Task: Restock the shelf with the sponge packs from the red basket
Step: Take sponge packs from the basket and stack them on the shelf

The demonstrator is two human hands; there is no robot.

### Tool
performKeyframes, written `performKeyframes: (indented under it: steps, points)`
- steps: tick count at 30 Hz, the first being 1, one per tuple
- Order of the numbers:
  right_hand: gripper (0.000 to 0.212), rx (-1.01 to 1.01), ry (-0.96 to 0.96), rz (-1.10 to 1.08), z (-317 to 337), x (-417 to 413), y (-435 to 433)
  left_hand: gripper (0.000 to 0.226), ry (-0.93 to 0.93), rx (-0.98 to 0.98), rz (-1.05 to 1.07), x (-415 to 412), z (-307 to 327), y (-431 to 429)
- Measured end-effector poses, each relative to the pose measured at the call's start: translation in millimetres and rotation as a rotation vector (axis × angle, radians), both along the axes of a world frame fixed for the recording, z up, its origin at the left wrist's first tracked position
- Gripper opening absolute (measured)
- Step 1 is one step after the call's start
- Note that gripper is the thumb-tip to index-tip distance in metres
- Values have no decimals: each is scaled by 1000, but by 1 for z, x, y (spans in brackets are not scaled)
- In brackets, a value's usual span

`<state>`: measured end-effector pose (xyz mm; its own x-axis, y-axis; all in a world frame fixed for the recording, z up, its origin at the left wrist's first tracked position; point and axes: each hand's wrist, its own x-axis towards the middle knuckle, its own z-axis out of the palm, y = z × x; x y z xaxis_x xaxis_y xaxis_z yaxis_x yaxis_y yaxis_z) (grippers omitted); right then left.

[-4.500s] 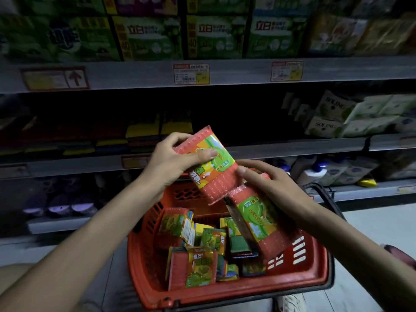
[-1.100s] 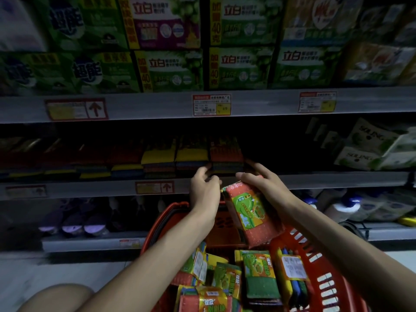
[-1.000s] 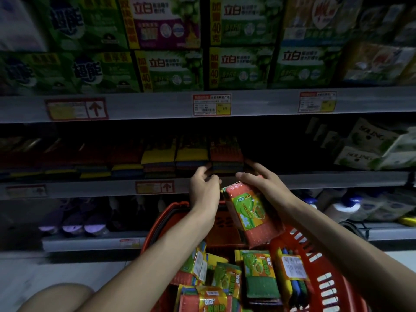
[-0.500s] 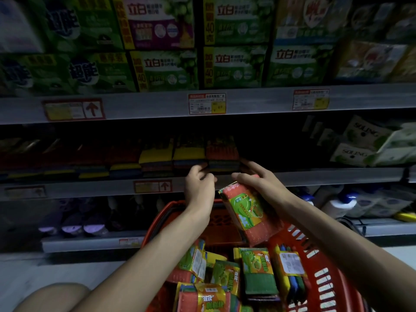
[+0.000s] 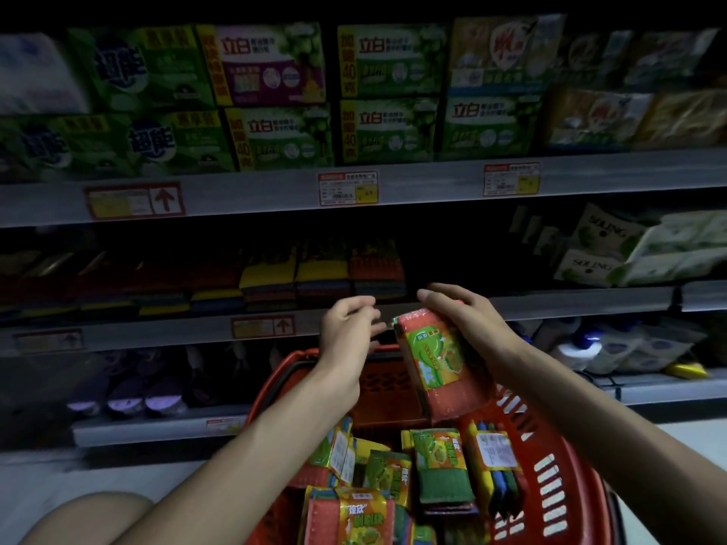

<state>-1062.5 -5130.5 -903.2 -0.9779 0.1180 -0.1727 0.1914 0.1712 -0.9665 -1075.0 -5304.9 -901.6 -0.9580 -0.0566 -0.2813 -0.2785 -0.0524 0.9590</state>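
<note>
Right hand [image 5: 468, 324] grasps 1 sponge pack [image 5: 440, 371] from above, fingers draped over its upper edge, pack tilted, held over the far rim of the red basket [image 5: 550, 466]. Left hand [image 5: 346, 332] is empty, fingers loosely curled, just left of the pack and not touching it. Recommended practice: steady the pack's lower end with the left hand, level it, then slide it flat into the dark gap to the right of the stacked sponges [image 5: 373, 273] on the middle shelf [image 5: 550, 304]. Pack is a soft rectangular block, coarse orange scouring face, glossy film with green label. The basket is rigid slotted plastic, with several packs left.
</note>
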Motion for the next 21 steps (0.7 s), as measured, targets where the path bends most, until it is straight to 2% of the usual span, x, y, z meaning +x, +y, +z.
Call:
performKeyframes:
  steps: [2, 4, 8, 11, 13, 17, 21]
  points:
    - [49, -36, -36, -57, 3, 5, 4, 18, -18, 31, -90, 12, 7, -1]
    - [47, -96, -64, -94, 8, 10, 8, 23, -23, 32, -188, 22, 12, -1]
    - [53, -221, -119, -165, 18, 15, 15, 46, 32, -54, -402, 38, 19, 4]
    - [59, -297, -161, -232, 20, 20, 18, 78, 11, -38, -523, 43, 17, 10]
    - [64, -354, -171, -277, 21, 23, 19, 92, 17, -40, -564, 44, 17, 13]
    - [70, -425, -183, -293, 20, 25, 19, 103, 42, -52, -613, 45, 16, 18]
    - [63, -486, -153, -219, 25, 28, 21, 98, 37, -8, -555, 42, 15, 18]
